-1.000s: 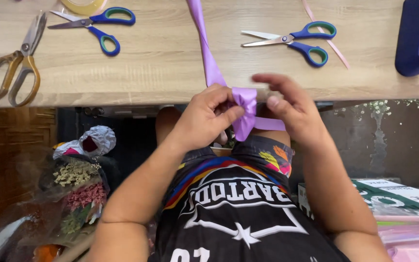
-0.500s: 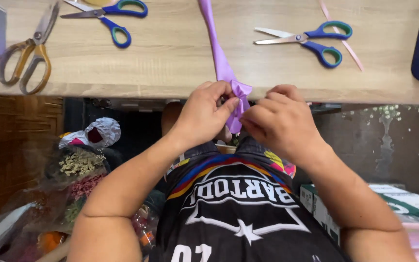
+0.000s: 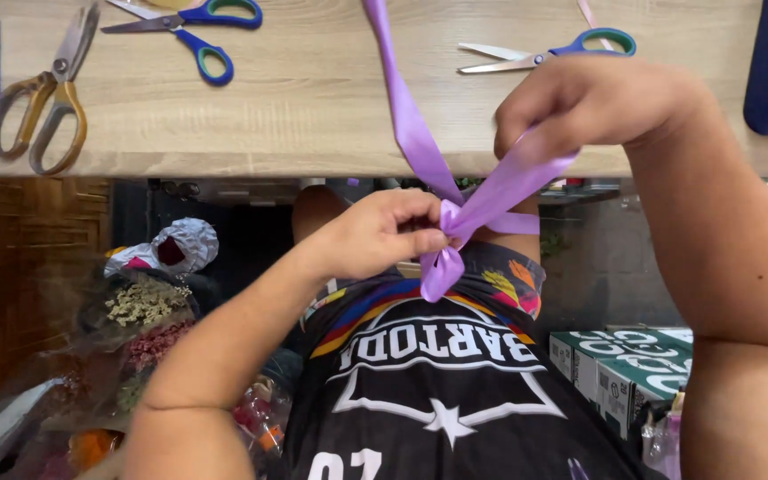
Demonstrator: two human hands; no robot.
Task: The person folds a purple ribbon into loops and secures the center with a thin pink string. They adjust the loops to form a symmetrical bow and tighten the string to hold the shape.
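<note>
Florist's workshop: scissors (image 3: 190, 31), ribbon (image 3: 411, 124), dried flowers (image 3: 144, 302).

A purple ribbon (image 3: 420, 142) is pinched at its gathered knot by the left hand (image 3: 380, 236), just below the edge of a wooden table (image 3: 313, 107). One strand is drawn up and to the side by the right hand (image 3: 593, 102), closed around it. Blue-handled scissors (image 3: 190, 25), a second blue-handled pair (image 3: 548, 53) and yellow-handled scissors (image 3: 42, 98) are laid on the table. Dried flowers (image 3: 144, 302) are seen below.

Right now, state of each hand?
Left hand: closed, pinching the purple ribbon at its knot.
Right hand: closed, gripping a loop of the same ribbon, raised over the table edge.
</note>
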